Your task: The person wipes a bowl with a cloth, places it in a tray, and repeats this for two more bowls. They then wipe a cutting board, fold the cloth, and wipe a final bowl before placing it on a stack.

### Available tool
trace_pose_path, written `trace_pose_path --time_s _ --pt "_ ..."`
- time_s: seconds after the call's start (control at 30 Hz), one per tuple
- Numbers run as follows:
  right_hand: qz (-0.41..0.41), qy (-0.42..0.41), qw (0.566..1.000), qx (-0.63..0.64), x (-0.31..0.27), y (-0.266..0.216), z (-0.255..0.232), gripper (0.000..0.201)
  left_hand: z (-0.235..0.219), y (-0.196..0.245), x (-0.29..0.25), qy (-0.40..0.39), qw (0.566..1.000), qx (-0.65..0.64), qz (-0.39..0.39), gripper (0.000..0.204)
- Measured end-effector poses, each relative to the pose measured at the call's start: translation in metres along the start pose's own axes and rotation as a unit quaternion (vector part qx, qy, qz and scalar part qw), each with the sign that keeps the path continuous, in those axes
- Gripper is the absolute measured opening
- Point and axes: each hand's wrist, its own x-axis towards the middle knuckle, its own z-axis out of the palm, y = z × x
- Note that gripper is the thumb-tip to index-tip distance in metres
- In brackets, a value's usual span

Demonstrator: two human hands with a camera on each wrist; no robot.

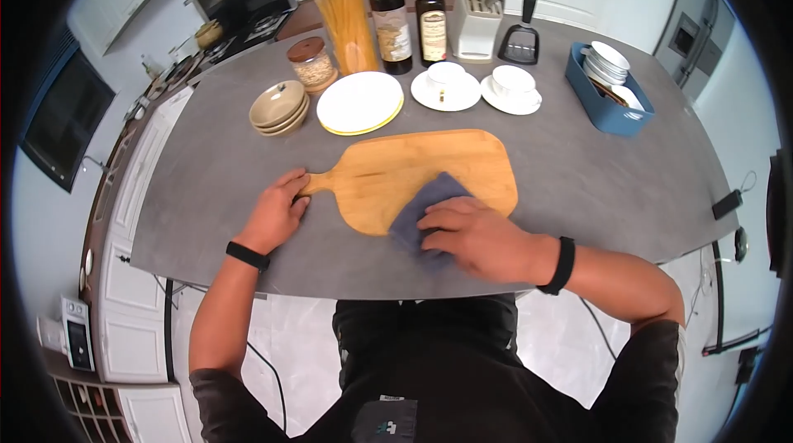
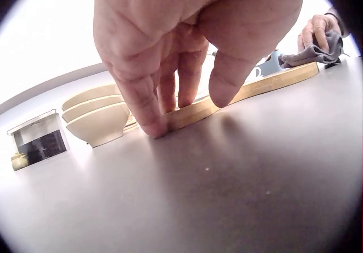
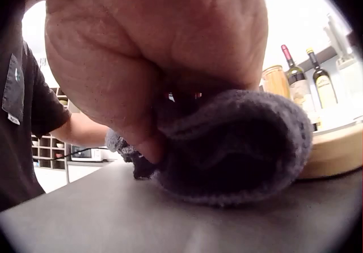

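Note:
A wooden cutting board with a short handle lies flat on the grey table. My left hand holds the end of that handle at the board's left, fingers on the far side and thumb on the near side in the left wrist view. A folded grey-blue cloth overlaps the board's near right edge. My right hand grips it from above, thumb pressed into the fabric. Seen from the right wrist, the cloth bulges in a loop low over the table, beside the board's edge.
Behind the board stand stacked beige bowls, white plates, and two cups on saucers. Farther back are a pasta jar, two bottles and a knife block. A blue bin holds dishes at right.

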Motion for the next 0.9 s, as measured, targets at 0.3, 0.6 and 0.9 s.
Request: trace_pose_path --time_s 0.3,0.6,0.9 --pt "0.337 0.095 0.930 -0.112 -0.199 0.031 -0.080 0.055 0.005 -0.019 0.002 0.016 0.999 0.016 0.047 0.040" --pt "0.238 0.146 0.951 -0.136 -0.129 -0.069 0.011 0.059 0.010 -0.024 0.005 0.039 0.996 0.052 0.064 0.038" --pt "0.082 0.025 0.996 0.029 -0.063 -0.078 0.007 0.050 0.004 -0.030 0.005 0.054 0.994 0.069 0.070 0.037"
